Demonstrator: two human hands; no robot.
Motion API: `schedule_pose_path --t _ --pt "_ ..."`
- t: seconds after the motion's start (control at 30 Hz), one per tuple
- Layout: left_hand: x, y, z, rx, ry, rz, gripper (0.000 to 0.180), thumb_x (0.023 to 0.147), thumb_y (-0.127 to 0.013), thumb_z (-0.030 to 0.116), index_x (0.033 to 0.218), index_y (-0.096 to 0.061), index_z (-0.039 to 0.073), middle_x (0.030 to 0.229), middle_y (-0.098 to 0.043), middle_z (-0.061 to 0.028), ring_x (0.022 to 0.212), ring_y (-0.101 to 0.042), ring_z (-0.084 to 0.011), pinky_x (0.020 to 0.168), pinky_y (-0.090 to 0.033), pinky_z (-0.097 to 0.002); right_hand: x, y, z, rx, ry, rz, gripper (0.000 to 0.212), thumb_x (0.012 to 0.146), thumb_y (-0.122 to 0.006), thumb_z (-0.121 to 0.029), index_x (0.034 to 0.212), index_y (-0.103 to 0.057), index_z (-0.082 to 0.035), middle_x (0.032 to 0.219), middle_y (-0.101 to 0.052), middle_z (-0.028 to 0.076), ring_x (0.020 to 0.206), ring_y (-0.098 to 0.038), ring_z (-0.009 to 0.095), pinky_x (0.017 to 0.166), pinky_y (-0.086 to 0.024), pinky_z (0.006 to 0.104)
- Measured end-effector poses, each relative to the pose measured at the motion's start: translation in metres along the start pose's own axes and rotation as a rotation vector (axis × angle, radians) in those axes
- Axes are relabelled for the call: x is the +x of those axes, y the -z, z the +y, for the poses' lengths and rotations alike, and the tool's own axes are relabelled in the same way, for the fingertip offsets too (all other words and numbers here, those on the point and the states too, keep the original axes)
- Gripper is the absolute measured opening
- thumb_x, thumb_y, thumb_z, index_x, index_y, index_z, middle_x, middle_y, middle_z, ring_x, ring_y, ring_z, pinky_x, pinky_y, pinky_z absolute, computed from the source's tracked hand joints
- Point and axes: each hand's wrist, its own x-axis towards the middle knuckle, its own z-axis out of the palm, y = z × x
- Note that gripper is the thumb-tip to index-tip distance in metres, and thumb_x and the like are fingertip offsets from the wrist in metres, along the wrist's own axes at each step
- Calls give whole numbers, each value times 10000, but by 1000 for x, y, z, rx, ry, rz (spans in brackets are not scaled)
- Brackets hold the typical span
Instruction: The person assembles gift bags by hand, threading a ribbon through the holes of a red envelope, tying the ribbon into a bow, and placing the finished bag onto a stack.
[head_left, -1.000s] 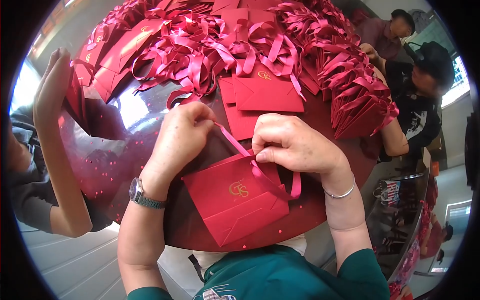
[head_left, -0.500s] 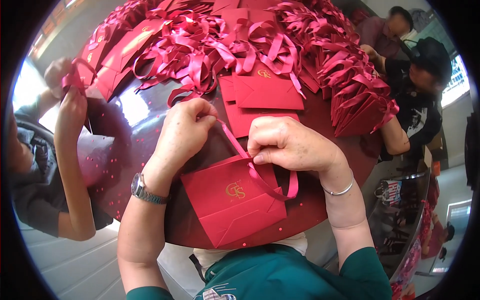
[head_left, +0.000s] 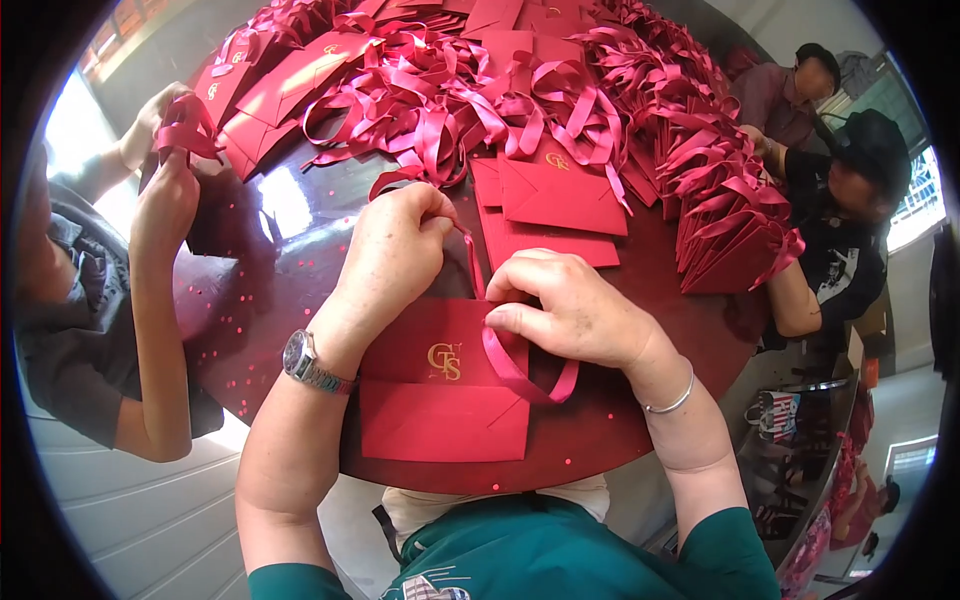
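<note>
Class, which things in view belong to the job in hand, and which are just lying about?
Job, apparently:
- red paper bag
- pink ribbon, held by the left hand
- piled ribboned bags

Lying about:
- small red dots
- striped object, right

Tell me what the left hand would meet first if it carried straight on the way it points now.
The left hand would probably meet the loose pile of pink ribbons just beyond it, though its height is unclear, so it might pass above them.
</note>
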Motion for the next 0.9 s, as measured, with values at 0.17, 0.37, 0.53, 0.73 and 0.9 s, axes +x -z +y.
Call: schedule_pose_path --t 0.17,0.37,0.53,0.73,0.9 --pt "0 -3 0 -8 -4 -28 101 830 -616 33 898 -654 -32 796 -680 -150 737 -664 -226 692 -510 -329 2 -10 -9 -105 -59 39 230 757 -734 -160 804 -575 -1 789 -611 128 749 -596 281 707 -472 379" --pt "-1 -5 -1 -11 42 -63 111 827 -621 39 901 -655 -37 801 -682 -161 764 -676 -251 705 -515 -341 0 -5 -3 113 -80 3 170 748 -729 -122 787 -603 -15 753 -614 93 740 -597 254 704 -457 359" --pt "-1 -5 9 -51 156 -113 115 825 -628 44 905 -659 -33 784 -679 -143 735 -659 -221 689 -506 -328 1 9 -1 107 22 -73 110 759 -711 -75 777 -613 -28 739 -620 64 727 -598 233 711 -448 352" --pt "1 -7 -1 -55 136 -14 107 806 -609 52 856 -676 -15 799 -679 -202 800 -682 -326 744 -521 -393 0 7 -1 132 107 -144 112 754 -709 -66 772 -608 -22 725 -615 69 707 -595 239 688 -450 349" --pt "0 -3 0 -105 110 -59 224 804 -619 43 1020 -670 12 806 -676 -177 766 -669 -290 724 -516 -368 -1 8 1 85 68 -71 93 766 -693 -52 781 -612 -9 731 -612 82 716 -602 238 675 -465 343"
